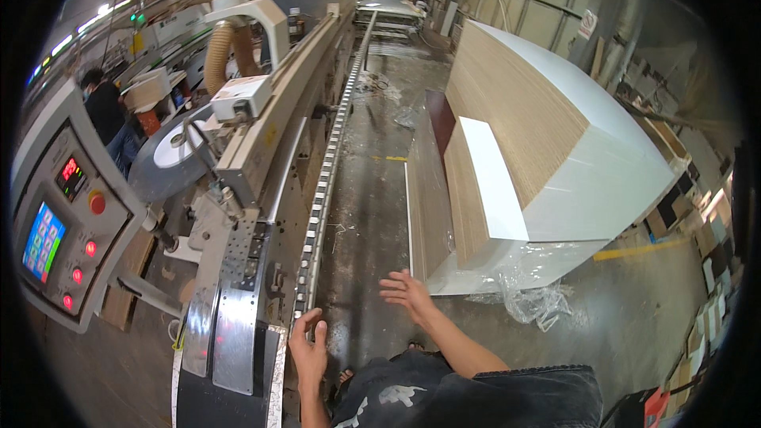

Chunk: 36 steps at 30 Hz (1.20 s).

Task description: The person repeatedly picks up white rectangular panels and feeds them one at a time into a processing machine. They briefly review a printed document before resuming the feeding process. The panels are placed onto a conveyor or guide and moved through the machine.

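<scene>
Resting nearest, the left hand [309,349] is lying flat on the long grey metal conveyor machine [261,214], its grip holding nothing. Right hand [408,293] is hovering with fingers spread over bare concrete floor [372,190], beside the tall white-faced panel stack [547,135] edged by crumpled clear plastic wrap [531,297]. Leftward, a grey control panel [67,222] is showing red buttons.

Head view of a panel workshop: the left hand [309,346] rests, fingers spread, on the near end of a long edge-banding machine [261,150], beside its chain conveyor track [323,190]. The right hand [407,292] hovers open and empty above the concrete floor [372,182], near the tall stack of white-faced boards [547,127] and crumpled plastic wrap [533,301]. At far left stands a control panel [67,222] with a coloured screen and red buttons; another person [107,111] works beyond it.
</scene>
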Each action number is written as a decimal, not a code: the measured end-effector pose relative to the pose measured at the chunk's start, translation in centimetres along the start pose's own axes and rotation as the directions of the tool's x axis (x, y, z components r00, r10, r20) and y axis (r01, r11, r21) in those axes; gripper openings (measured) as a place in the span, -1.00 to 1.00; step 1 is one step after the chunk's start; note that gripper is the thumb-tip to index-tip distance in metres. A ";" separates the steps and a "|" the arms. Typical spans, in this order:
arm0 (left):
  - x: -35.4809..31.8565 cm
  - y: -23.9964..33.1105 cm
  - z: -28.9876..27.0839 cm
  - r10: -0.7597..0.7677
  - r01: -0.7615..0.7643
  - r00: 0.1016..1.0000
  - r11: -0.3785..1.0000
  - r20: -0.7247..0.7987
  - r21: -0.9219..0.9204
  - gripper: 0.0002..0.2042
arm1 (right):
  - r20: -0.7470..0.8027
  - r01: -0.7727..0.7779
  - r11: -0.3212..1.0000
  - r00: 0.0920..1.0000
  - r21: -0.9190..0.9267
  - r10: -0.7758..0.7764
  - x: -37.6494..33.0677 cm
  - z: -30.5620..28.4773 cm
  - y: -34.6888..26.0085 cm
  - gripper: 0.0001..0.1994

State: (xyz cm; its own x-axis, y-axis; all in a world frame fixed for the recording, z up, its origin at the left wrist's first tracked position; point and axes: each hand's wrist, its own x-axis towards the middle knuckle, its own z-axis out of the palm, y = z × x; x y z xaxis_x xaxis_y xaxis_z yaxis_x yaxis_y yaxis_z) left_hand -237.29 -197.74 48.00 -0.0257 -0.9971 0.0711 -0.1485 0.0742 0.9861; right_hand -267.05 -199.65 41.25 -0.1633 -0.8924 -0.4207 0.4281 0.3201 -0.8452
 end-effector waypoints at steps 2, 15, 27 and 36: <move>0.5 1.7 3.6 0.018 -0.014 0.997 0.999 0.078 -0.049 -0.73 | -0.160 0.106 0.988 0.983 0.109 -0.088 -1.7 -6.3 -0.6 -0.36; 5.3 6.1 35.9 0.150 -0.155 0.892 0.988 0.425 -0.022 -0.59 | -0.377 0.519 0.815 0.723 -0.256 -0.579 -6.4 -24.0 -11.3 -0.15; 5.1 5.9 40.9 -0.095 0.136 0.971 0.974 0.217 -0.181 -0.47 | -0.096 0.418 0.675 0.805 -0.608 -0.585 -8.2 -20.1 -9.9 -0.01; 3.3 5.7 36.2 -0.089 0.217 0.915 0.930 0.393 -0.295 -0.50 | -0.118 0.493 0.837 0.841 -0.238 -0.529 -10.7 -17.1 -7.4 0.02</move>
State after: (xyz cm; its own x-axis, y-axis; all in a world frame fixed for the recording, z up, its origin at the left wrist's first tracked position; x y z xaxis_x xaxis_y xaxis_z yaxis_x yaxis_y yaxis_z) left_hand -273.97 -200.03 48.40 -0.3991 -0.9133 -0.0814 0.1484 -0.1520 0.9772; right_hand -283.66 -187.04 46.36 -0.4686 -0.8817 0.0542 0.0664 -0.0963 -0.9931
